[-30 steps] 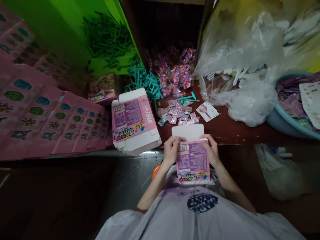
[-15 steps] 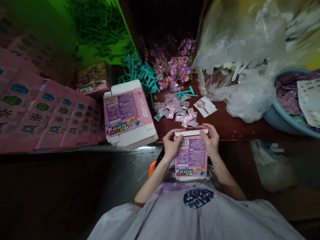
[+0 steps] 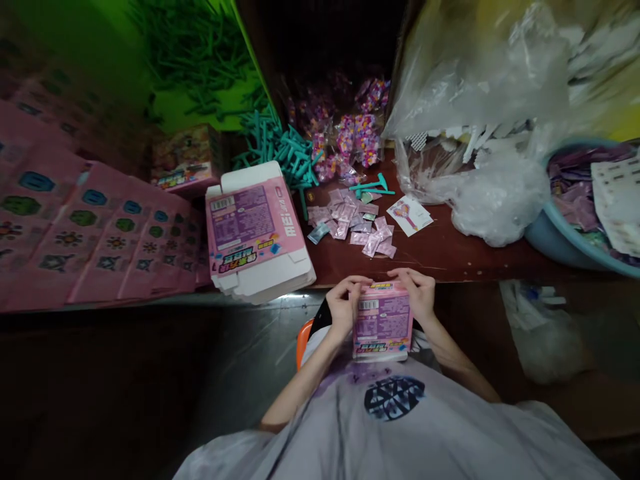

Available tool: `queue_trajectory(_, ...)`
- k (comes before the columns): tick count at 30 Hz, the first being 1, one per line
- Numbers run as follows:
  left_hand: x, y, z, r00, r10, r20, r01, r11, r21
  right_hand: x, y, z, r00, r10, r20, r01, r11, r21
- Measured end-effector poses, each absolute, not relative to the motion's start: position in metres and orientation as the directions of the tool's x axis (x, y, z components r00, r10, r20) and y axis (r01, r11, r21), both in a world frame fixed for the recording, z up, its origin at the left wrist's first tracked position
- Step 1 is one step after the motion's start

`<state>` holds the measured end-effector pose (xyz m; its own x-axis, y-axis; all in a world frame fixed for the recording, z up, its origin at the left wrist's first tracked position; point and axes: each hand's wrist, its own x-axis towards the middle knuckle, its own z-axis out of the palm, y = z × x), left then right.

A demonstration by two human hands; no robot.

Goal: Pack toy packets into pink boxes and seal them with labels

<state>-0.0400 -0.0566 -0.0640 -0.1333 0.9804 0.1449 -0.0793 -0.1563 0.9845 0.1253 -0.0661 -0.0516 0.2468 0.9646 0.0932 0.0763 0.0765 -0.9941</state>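
A pink and purple printed cardboard box [image 3: 383, 323] rests upright against my lap, its far end facing the table. My left hand [image 3: 345, 303] grips its left upper side, with the fingers curled over the far edge. On the opposite corner, my right hand [image 3: 417, 293] holds the box with thumb and fingers at the top edge. The top end looks folded over, showing a pink printed strip. A white flap shows at the near end. Just beyond my hands, several small pink sachets [image 3: 345, 217] lie on the table.
To the left lies a stack of flattened pink boxes [image 3: 255, 233], beside rows of pink cartons [image 3: 100, 233]. Teal plastic hammers [image 3: 290, 153] and bags of colourful beads [image 3: 357, 137] sit at the back. A printed card [image 3: 410, 215], clear plastic bags [image 3: 495, 200] and a blue basin [image 3: 565, 230] are rightward.
The white flap at the box's far end has been folded down out of sight. Both hands and the box have moved slightly toward my body.
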Motion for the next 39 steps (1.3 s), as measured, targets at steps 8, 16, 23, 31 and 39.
queue_trajectory(8,-0.054,-0.068,-0.09,0.139,0.909,0.392,0.09,-0.406,0.909,0.137,-0.067,-0.082,0.401,0.912,0.085,0.121,0.04,-0.992)
queue_trajectory(16,-0.059,-0.075,-0.09,0.317,0.92,0.228,0.154,-0.287,0.945,0.158,-0.068,-0.078,0.423,0.891,0.166,0.226,0.074,-0.971)
queue_trajectory(23,-0.038,-0.099,-0.04,0.288,0.944,0.162,0.155,-0.213,0.965,0.212,0.044,-0.065,0.428,0.845,0.32,0.736,-0.121,-0.666)
queue_trajectory(31,-0.016,-0.03,0.047,0.694,0.245,0.677,0.235,-0.966,0.108,0.201,0.067,-0.043,0.458,0.889,0.021,0.803,-0.404,-0.438)
queue_trajectory(39,0.056,-0.061,-0.028,0.994,0.089,-0.067,0.102,-0.971,0.215,0.194,0.03,-0.039,0.503,0.849,0.16,0.809,-0.398,-0.432)
